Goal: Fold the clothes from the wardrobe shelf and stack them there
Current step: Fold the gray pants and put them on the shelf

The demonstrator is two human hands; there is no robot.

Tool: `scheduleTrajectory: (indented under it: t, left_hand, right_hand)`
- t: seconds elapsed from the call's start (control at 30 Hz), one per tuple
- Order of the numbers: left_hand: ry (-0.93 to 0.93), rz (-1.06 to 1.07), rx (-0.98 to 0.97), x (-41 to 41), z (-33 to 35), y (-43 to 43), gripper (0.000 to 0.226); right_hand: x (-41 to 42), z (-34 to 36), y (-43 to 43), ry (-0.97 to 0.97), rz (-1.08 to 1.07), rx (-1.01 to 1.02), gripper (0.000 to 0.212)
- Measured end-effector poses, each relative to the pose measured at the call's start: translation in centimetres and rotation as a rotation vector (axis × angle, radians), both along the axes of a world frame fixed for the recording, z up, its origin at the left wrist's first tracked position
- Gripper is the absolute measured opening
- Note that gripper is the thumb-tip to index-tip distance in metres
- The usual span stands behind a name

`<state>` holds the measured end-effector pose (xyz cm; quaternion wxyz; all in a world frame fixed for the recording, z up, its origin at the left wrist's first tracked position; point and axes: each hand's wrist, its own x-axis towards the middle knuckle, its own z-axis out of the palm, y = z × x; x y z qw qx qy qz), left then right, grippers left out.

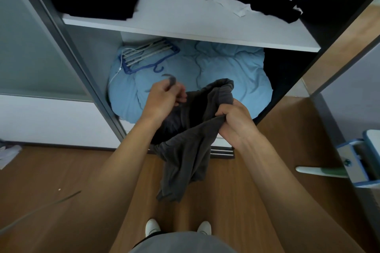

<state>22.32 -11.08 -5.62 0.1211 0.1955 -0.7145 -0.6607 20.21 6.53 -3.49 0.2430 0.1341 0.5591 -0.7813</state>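
Both hands curled on grey garment

Single head-worn wide-angle view from standing height, facing forward and steeply down into the open wardrobe. Shelf front edge crosses the top, floor and own shoes sit at the bottom. Left hand, right hand and grey garment close, mid-frame. Edges bend.
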Motion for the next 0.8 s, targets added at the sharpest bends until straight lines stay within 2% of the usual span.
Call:
scheduleTrajectory:
  t: [0.1,0.17,0.27,0.33,0.43,0.5,0.57,0.63,0.67,0.73,0.8]
  left_hand:
    - [-0.057,-0.361,-0.594,0.4,-1.2,0.3,0.017]
    - [-0.221,-0.650,-0.911,0.4,-2.3,0.7,0.020]
    - [-0.536,-0.911,-1.134,0.6,-3.7,1.0,0.038]
    - [-0.565,-0.938,-1.153,0.7,-4.2,0.6,0.034]
    - [-0.410,-0.887,-0.964,1.0,-4.5,-0.5,0.027]
    - [-0.311,-0.773,-0.679,1.6,-5.0,-1.0,0.031]
    - [-0.319,-0.537,-0.372,2.2,-6.2,-1.3,0.029]
    - [-0.492,-0.268,-0.156,2.5,-8.0,-1.4,0.022]
    - [-0.626,-0.185,-0.053,2.7,-8.8,-1.4,0.036]
    - [-0.833,-0.174,0.179,3.0,-10.3,-1.3,0.067]
    - [-0.874,-0.199,0.410,3.0,-11.4,-0.7,0.077]
  right_hand:
    - [-0.2,0.4,-0.7,0.025,0.005,0.010,0.041]
    - [-0.3,0.6,-1.1,0.040,0.011,0.049,0.042]
    - [-0.1,0.8,-1.5,0.063,0.029,0.096,0.037]
    - [0.1,1.0,-1.6,0.073,0.028,0.110,0.034]
    - [0.2,1.0,-1.5,0.087,0.031,0.079,0.035]
    - [0.2,1.0,-1.2,0.098,0.039,0.049,0.037]
    - [0.2,1.1,-1.0,0.115,0.046,0.043,0.038]
    - [0.3,1.1,-0.8,0.125,0.048,0.044,0.039]
    - [0.4,1.0,-0.7,0.126,0.051,0.044,0.039]
    - [0.8,1.0,-0.7,0.131,0.068,0.039,0.039]
    - [1.3,1.1,-0.8,0.130,0.086,0.030,0.038]
